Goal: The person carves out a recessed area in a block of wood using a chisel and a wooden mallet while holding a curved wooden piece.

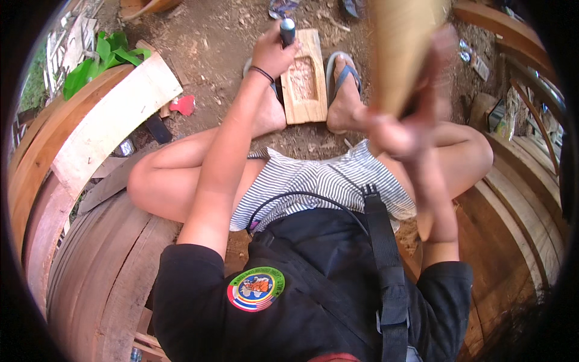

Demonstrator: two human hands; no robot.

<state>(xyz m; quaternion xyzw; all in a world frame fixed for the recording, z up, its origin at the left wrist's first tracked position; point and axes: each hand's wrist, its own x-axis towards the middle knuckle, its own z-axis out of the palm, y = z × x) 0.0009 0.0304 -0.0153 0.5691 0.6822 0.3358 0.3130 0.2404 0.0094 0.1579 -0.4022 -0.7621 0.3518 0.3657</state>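
Note:
My left hand [271, 53] is wrapped around the upright dark handle of a chisel [287, 35], which has a shiny cap; its blade is hidden from above. Beneath it lies a pale wooden block [306, 113] with a rectangular recess cut in it, rough and full of shavings. The block rests on the ground between my feet. To the right, my right hand [410, 130] grips a thick light-coloured piece of wood [401, 48], raised close to the camera. Both that hand and the wood are blurred by motion.
My sandalled feet [345, 90] flank the block. Curved planks [114, 120] stack up on the left, with green leaves [102, 63] behind. More curved timber [512, 30] lies on the right. A red scrap [183, 105] sits on the dirt ground [211, 42].

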